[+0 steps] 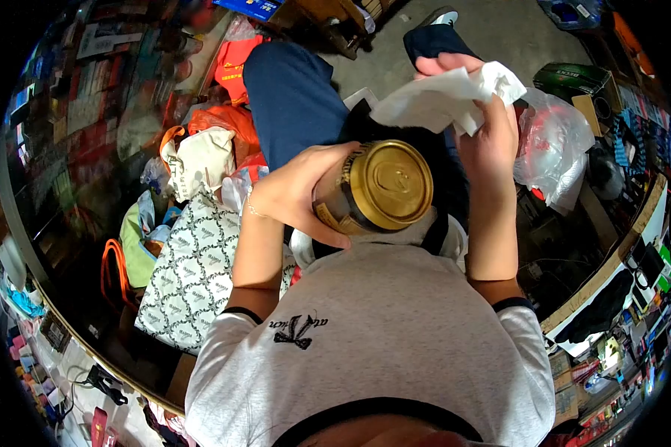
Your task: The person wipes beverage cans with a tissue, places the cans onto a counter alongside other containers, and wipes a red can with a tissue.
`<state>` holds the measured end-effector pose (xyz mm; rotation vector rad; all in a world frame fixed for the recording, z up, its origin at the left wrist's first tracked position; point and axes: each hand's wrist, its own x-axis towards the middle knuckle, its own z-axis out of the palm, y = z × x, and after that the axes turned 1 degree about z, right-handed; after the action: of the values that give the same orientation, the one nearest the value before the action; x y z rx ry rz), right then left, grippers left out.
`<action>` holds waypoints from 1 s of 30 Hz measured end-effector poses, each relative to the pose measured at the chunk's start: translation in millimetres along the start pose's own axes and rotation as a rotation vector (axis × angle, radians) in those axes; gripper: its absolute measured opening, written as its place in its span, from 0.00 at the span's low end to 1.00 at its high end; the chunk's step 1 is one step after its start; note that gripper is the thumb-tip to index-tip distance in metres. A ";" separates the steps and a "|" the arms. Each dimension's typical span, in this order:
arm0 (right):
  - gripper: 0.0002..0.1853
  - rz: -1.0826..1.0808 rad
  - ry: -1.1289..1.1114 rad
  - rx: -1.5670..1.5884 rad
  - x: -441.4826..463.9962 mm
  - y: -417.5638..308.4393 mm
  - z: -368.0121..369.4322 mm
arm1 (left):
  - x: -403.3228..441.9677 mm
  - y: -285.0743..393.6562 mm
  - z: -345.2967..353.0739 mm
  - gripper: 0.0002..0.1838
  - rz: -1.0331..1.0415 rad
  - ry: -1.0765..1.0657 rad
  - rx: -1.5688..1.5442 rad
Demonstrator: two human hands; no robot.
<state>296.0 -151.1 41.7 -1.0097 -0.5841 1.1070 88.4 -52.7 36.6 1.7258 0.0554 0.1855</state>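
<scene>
A can (391,186) with a gold lid and pull tab is tilted in front of my chest, its lid facing up toward the camera. My left hand (298,190) is wrapped round the can's side, thumb along the lower edge. In my right hand (492,127) is a crumpled white tissue (443,97), pinched between thumb and fingers and hanging out to the left. The tissue is above and right of the can, apart from it.
Left of my legs are a cream cloth bag (201,160), red bags (238,67) and a white patterned bag (190,268). A clear plastic bag (552,141) and a green box (574,78) are at the right. Glass shelving curves along the left.
</scene>
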 end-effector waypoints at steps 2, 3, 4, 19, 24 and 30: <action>0.20 0.062 0.055 -0.004 -2.3 -0.8 -0.6 | -3.3 -2.7 -0.9 0.50 0.006 0.036 0.033; 0.20 0.108 0.098 -0.023 -3.4 -0.1 -1.0 | -4.8 -4.1 -1.4 0.50 0.008 0.053 0.050; 0.20 0.154 0.141 -0.042 -4.5 0.6 -1.6 | -4.0 -3.7 -2.6 0.48 -0.015 0.056 0.085; 0.20 -0.084 -0.097 -0.177 -24.5 -0.7 5.5 | -1.0 -4.5 -7.6 0.37 -0.238 0.242 0.331; 0.23 -0.339 -0.277 -0.734 -17.8 0.3 15.3 | 0.0 -2.6 -3.7 0.37 -0.230 0.261 0.276; 0.20 -0.325 -0.285 -0.794 -15.9 -0.4 10.4 | -1.3 0.8 -6.0 0.37 -0.283 0.205 0.312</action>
<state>281.9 -162.0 48.2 -1.3673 -1.4367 0.7254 86.0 -47.2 38.2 1.9804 0.4991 0.1481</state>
